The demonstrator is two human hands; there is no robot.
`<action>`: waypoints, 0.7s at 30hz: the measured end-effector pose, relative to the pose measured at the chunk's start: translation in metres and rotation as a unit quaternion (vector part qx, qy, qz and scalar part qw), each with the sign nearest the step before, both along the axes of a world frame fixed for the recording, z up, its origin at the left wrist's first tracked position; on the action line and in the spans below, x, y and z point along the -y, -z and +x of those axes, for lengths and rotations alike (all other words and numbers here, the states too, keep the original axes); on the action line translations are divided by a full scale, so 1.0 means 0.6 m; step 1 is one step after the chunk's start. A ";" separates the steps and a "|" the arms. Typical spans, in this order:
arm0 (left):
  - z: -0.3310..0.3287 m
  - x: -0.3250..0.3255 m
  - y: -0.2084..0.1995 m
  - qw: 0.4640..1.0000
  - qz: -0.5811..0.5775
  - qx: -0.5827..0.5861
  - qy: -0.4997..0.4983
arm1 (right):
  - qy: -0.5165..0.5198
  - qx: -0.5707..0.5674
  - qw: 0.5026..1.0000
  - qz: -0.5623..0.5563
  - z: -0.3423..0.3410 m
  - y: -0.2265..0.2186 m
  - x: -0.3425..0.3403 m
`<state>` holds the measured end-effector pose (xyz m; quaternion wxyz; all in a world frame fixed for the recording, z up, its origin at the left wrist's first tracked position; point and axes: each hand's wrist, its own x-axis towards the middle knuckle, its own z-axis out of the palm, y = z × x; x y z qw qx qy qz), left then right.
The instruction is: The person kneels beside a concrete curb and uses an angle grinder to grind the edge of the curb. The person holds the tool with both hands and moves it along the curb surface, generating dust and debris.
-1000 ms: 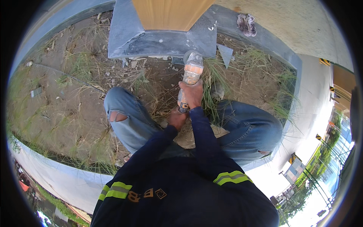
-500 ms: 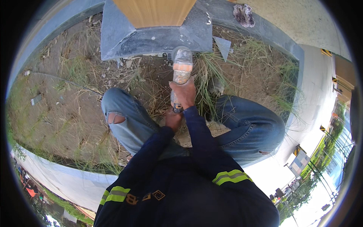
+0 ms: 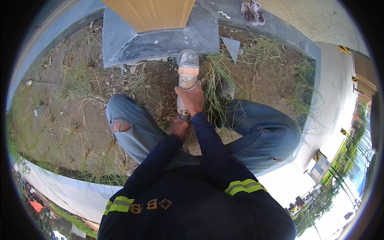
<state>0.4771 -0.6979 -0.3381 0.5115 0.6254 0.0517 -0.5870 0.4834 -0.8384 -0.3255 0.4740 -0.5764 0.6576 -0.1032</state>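
A dusty angle grinder point(image 3: 188, 71) with an orange band points away from me, low between my bent knees. My right hand point(image 3: 192, 99) is wrapped round the middle of its body. Behind it, closer to me, my left hand point(image 3: 181, 127) grips the rear end; its fingers are partly hidden. The grinder's grey, rounded head meets the near edge of a grey stone slab point(image 3: 160, 42) in the picture; whether it touches is not clear. White dust marks the slab, which surrounds the foot of a wood-coloured column point(image 3: 154, 16).
Dry soil with grass tufts point(image 3: 218, 74) and stone chips lies around my legs. A triangular stone offcut point(image 3: 231, 49) rests right of the slab. A crumpled cloth point(image 3: 253, 13) sits on the far grey kerb point(image 3: 280, 30). A thin cord point(image 3: 66, 89) runs toward my left knee.
The whole view has shifted slightly, so the slab, column and grinder appear a little further left. Both hands keep their hold, and the grinder's place against the slab looks about the same.
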 end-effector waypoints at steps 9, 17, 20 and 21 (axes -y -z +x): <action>0.004 -0.012 0.010 0.997 0.050 0.029 -0.059 | -0.059 -0.013 0.998 0.014 0.032 -0.009 -0.012; 0.002 -0.004 -0.003 1.000 0.009 0.027 -0.001 | -0.010 -0.006 1.000 0.008 0.007 -0.001 -0.004; -0.004 0.016 0.007 0.998 0.028 0.005 0.059 | 0.031 0.041 0.999 0.007 -0.022 0.005 0.022; -0.002 0.019 0.009 0.997 0.034 0.011 0.071 | 0.040 0.053 0.998 0.009 -0.022 0.003 0.027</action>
